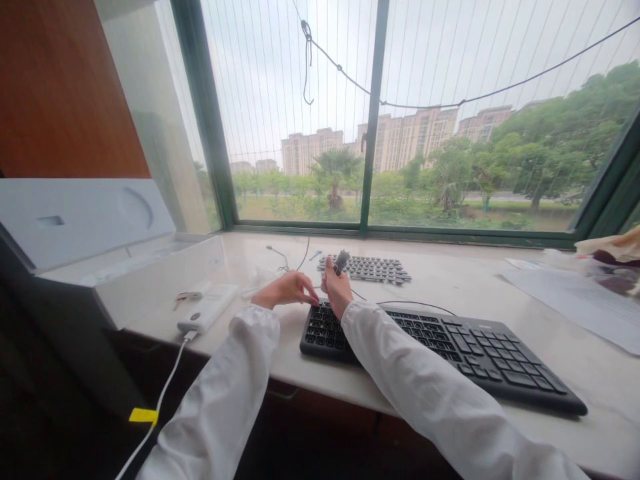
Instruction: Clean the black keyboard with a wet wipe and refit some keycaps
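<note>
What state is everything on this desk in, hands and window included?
Left hand: fingers at the keyboard's far left corner
Right hand: closed around a small tool
Tool: held, tip up
Keyboard: keycaps off at left, on at right
Loose keycaps: laid out in rows
Box: open
White device: cable plugged in
Window: apparently shut

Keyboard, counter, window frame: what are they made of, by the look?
Keyboard: likely matte black plastic; even colour, soft highlights, moulded rounded corners.
Counter: pale, smooth, satin; maybe stone or laminate, the look leaves it open.
Window frame: probably green-coated metal, given the slim, straight profiles; plastic not ruled out.
</note>
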`<action>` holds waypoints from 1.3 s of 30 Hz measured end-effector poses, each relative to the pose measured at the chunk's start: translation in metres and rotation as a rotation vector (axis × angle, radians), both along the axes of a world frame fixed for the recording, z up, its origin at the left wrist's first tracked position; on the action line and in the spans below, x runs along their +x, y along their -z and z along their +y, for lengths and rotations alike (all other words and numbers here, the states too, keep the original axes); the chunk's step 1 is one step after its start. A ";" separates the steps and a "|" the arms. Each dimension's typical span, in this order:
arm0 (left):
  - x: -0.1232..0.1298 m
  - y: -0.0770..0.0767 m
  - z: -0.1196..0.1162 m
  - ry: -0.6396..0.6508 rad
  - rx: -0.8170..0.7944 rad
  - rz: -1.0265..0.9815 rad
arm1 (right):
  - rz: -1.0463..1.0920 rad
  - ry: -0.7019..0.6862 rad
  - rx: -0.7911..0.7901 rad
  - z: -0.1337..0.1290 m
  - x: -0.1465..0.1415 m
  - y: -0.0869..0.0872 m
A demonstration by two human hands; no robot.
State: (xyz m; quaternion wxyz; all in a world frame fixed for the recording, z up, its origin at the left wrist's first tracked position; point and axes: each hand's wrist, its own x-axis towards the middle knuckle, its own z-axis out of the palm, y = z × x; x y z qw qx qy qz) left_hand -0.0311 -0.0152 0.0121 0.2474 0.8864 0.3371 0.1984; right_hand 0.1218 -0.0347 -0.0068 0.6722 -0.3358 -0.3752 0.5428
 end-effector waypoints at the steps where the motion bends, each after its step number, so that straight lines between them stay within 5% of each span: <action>1: 0.001 -0.001 -0.001 0.001 0.016 -0.001 | -0.004 0.009 0.003 0.000 0.000 0.001; 11: 0.002 -0.001 -0.005 -0.011 -0.030 -0.032 | -0.069 0.038 -0.042 0.000 0.001 0.001; 30: 0.005 0.001 -0.004 0.028 -0.098 -0.086 | -0.307 0.567 -0.210 0.011 -0.019 0.003; 39: 0.003 0.007 0.001 0.021 -0.075 -0.073 | -0.185 0.493 -0.197 0.022 -0.021 0.005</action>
